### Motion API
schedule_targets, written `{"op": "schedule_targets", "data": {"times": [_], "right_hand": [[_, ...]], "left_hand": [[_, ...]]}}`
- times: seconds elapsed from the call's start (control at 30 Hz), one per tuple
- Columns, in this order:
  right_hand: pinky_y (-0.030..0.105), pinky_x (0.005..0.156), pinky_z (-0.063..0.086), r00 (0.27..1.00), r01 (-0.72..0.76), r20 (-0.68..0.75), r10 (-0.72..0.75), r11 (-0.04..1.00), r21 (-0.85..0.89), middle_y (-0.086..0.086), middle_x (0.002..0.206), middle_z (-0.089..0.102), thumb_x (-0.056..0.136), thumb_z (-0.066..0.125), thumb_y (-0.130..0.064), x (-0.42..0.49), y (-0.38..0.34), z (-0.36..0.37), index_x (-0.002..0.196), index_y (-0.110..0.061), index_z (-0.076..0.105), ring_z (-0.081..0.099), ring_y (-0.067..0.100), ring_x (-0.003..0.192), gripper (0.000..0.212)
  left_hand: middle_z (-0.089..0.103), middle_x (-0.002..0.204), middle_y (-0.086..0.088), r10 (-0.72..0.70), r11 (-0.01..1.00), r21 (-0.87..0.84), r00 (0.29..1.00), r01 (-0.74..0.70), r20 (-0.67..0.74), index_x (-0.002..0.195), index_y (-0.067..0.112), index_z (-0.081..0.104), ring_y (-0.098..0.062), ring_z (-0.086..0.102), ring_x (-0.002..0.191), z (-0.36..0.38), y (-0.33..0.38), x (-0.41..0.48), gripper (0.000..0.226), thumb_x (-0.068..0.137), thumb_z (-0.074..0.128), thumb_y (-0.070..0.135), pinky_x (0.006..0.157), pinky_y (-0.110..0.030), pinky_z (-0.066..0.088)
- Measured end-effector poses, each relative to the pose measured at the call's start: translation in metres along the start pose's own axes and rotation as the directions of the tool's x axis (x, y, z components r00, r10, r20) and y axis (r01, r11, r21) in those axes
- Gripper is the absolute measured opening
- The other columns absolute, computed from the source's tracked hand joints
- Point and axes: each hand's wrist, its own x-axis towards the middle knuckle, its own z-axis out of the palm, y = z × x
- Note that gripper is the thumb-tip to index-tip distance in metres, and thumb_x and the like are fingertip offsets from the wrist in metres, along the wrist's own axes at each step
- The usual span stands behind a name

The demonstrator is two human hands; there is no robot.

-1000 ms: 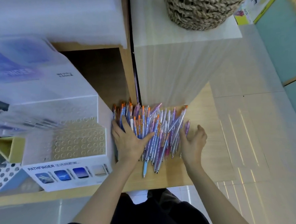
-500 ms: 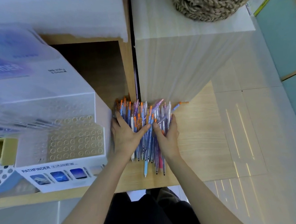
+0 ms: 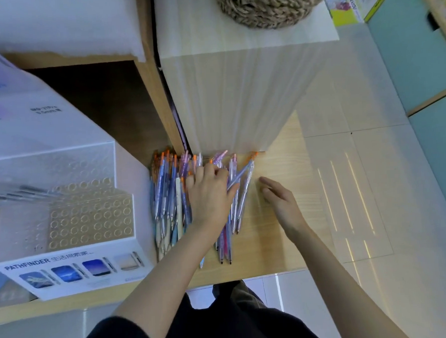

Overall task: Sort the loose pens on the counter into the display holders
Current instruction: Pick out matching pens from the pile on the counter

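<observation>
head view, looking straight down. heap of pens (image 3: 166, 197) on the wooden counter (image 3: 262, 257), clicker ends butted against the foot of the pale wood block (image 3: 238, 95), tips toward the near edge, roughly parallel. squared up that way, probably for easy picking by the handful.

left hand (image 3: 209, 198) down on the right half of the heap, fingers curled in among the barrels, thumb against one slanted pen (image 3: 240, 175) poking out to the right. reads as a grasp on a small bunch, though cannot tell how many.

right hand (image 3: 280, 202) off the heap, just beside its right edge, fingers straight and relaxed, holding nothing, low over bare wood. likely a fence against strays rolling away. hands apart, a strip of counter between them.

display holder (image 3: 90, 219) just left of the heap: white, stepped, rows of round holes, "pathfinder" on the front label, no pen visible in the front rows. close by on purpose, most likely, for a short carry.

woven basket (image 3: 270, 8) up on top of the block, out of play.

by the look of it: gathering stage, nothing from the heap slotted yet. next up, lifting the bunch across to the holes, with some risk of loose barrels rolling off the near edge.
</observation>
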Motion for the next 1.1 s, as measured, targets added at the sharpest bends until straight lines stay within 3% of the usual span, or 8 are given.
{"op": "schedule_targets", "data": {"times": [0.1, 0.23, 0.4, 0.6, 0.7, 0.77, 0.97, 1.1], "right_hand": [[0.028, 0.104, 0.038, 0.999, -0.024, -0.029, 0.025, 0.999, 0.036, -0.001, 0.127, 0.057, 0.096, 0.050, -0.010, -0.001, 0.004, -0.009, 0.127, -0.010, 0.059, 0.050, 0.012, 0.118, 0.032], [0.021, 0.090, 0.040, 0.999, -0.016, -0.043, 0.020, 0.995, 0.103, -0.001, 0.115, 0.063, 0.095, 0.051, -0.009, -0.001, 0.005, -0.008, 0.111, -0.017, 0.064, 0.055, 0.008, 0.103, 0.022], [0.018, 0.084, 0.041, 0.997, 0.000, -0.074, 0.008, 0.993, 0.114, -0.001, 0.112, 0.063, 0.094, 0.052, -0.010, 0.000, 0.003, 0.000, 0.108, -0.018, 0.064, 0.056, 0.006, 0.102, 0.019], [0.021, 0.085, 0.041, 0.986, -0.028, -0.162, 0.045, 0.994, 0.108, -0.002, 0.117, 0.059, 0.096, 0.053, -0.020, -0.008, 0.011, -0.004, 0.119, -0.013, 0.059, 0.054, 0.008, 0.104, 0.025], [0.008, 0.077, 0.039, 0.983, 0.015, -0.182, -0.008, 0.999, 0.040, -0.014, 0.115, 0.053, 0.096, 0.051, -0.031, -0.023, 0.016, 0.002, 0.115, -0.023, 0.059, 0.049, -0.011, 0.100, 0.022], [0.002, 0.074, 0.037, 0.980, 0.056, -0.192, -0.054, 0.998, 0.007, -0.012, 0.107, 0.054, 0.096, 0.052, -0.032, -0.031, 0.015, 0.010, 0.100, -0.029, 0.061, 0.051, -0.009, 0.094, 0.010], [0.017, 0.065, 0.038, 0.991, 0.111, -0.072, -0.115, 0.992, -0.051, -0.008, 0.073, 0.054, 0.091, 0.060, -0.032, -0.036, 0.008, 0.034, 0.071, -0.019, 0.058, 0.048, 0.002, 0.067, 0.024], [0.022, 0.072, 0.043, 0.982, 0.094, -0.163, -0.093, 0.996, 0.002, 0.004, 0.087, 0.060, 0.095, 0.055, -0.026, -0.031, 0.011, 0.028, 0.080, -0.018, 0.057, 0.054, 0.015, 0.081, 0.018]], "left_hand": [[0.057, 0.115, -0.004, -0.037, 0.991, 0.131, 0.999, 0.033, 0.034, 0.104, 0.018, 0.067, -0.025, 0.041, 0.108, 0.009, 0.010, 0.013, 0.033, 0.089, 0.057, 0.045, 0.084, -0.037, 0.022], [0.055, 0.121, -0.005, -0.045, 0.982, 0.185, 0.997, 0.032, 0.064, 0.095, 0.016, 0.071, -0.028, 0.039, 0.112, 0.017, 0.018, 0.014, 0.031, 0.087, 0.061, 0.044, 0.093, -0.041, 0.021], [0.051, 0.124, 0.002, -0.025, 0.998, 0.066, 0.997, 0.020, 0.077, 0.094, 0.018, 0.071, -0.023, 0.036, 0.118, 0.016, 0.022, 0.005, 0.026, 0.091, 0.057, 0.040, 0.094, -0.035, 0.012], [0.060, 0.097, -0.005, -0.084, 0.991, -0.116, 0.991, 0.072, -0.101, 0.069, 0.011, 0.068, -0.028, 0.051, 0.091, 0.007, 0.020, -0.046, 0.019, 0.080, 0.073, 0.026, 0.082, -0.038, 0.030], [0.062, 0.098, -0.007, -0.100, 0.986, -0.145, 0.990, 0.085, -0.096, 0.071, 0.010, 0.068, -0.029, 0.054, 0.092, 0.017, 0.011, -0.069, 0.019, 0.078, 0.077, 0.026, 0.081, -0.039, 0.035], [0.061, 0.097, -0.006, -0.087, 0.988, -0.132, 0.992, 0.075, -0.088, 0.070, 0.011, 0.068, -0.027, 0.054, 0.091, 0.022, 0.007, -0.079, 0.020, 0.077, 0.078, 0.027, 0.080, -0.037, 0.033], [0.060, 0.097, -0.007, -0.126, 0.992, -0.002, 0.992, 0.126, 0.010, 0.077, 0.013, 0.066, -0.028, 0.057, 0.088, 0.035, 0.003, -0.091, 0.032, 0.065, 0.084, 0.037, 0.077, -0.037, 0.037], [0.060, 0.094, -0.015, -0.282, 0.959, 0.001, 0.958, 0.283, 0.051, 0.099, 0.002, 0.063, -0.031, 0.060, 0.082, 0.036, 0.020, -0.083, 0.069, 0.050, 0.091, 0.041, 0.069, -0.038, 0.047]]}}
